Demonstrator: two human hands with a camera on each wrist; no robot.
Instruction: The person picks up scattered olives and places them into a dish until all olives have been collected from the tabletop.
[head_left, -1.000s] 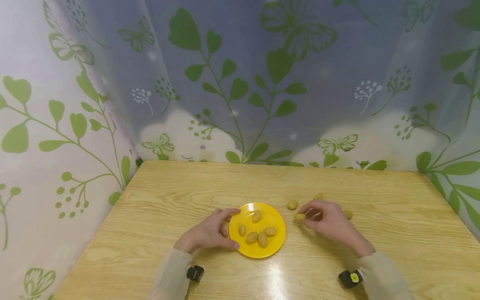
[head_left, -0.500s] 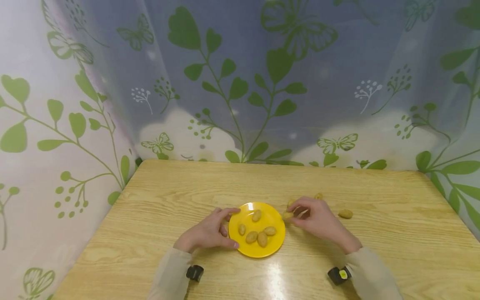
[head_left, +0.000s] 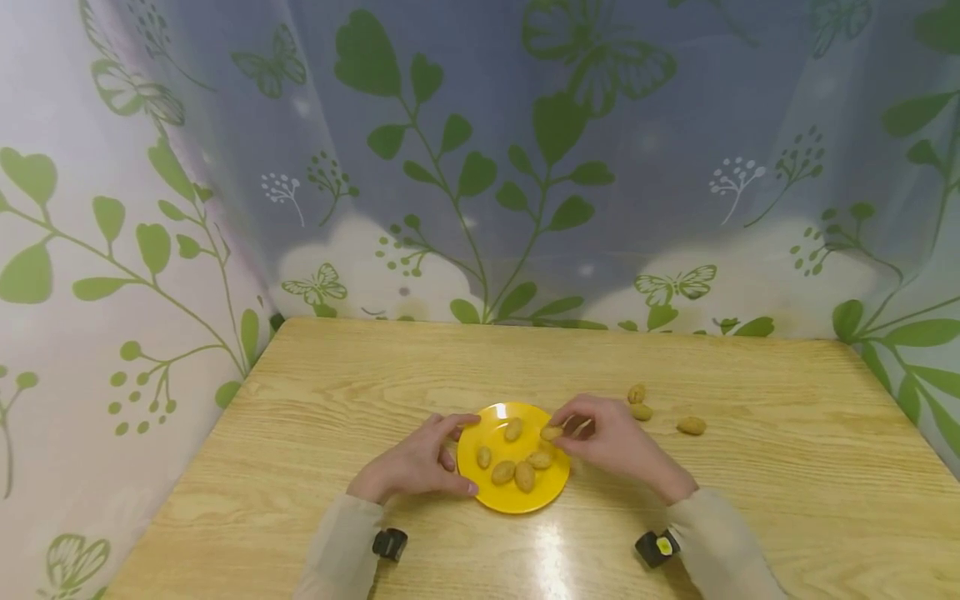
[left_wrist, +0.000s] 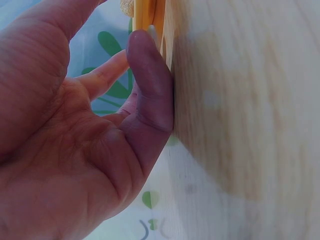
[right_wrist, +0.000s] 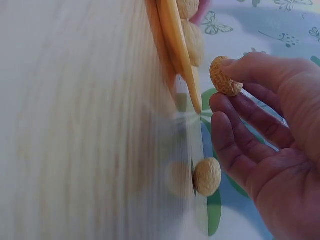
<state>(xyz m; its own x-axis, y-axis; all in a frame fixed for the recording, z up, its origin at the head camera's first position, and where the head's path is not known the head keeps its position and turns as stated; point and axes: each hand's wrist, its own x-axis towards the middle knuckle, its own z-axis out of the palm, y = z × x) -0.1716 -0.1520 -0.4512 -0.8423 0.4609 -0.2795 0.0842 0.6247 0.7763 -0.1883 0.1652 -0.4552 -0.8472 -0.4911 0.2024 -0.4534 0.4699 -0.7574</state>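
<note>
A round yellow plate (head_left: pixel 517 500) lies on the table, with several walnuts (head_left: pixel 503 472) in shells on it. My left hand (head_left: pixel 412 462) holds the plate's left rim, thumb at the near side and a finger at the far side. In the left wrist view, a curled finger (left_wrist: pixel 150 75) lies by the rim, low against the tabletop. My right hand (head_left: pixel 611 433) pinches one walnut (right_wrist: pixel 224 77) between thumb and fingertips, above the plate's right part. The right wrist view shows it raised clear of the plate's edge (right_wrist: pixel 192 90).
To the right of the right hand lie loose walnuts (head_left: pixel 692 426) on the wooden table (head_left: pixel 360 367). Another walnut (right_wrist: pixel 207 177) shows below the right fingers in the right wrist view. A patterned curtain (head_left: pixel 480 208) hangs behind the table and at its sides.
My right hand has carried its walnut leftwards from the table to over the plate's right side. The left hand stays at the rim, and the plate keeps its place.
</note>
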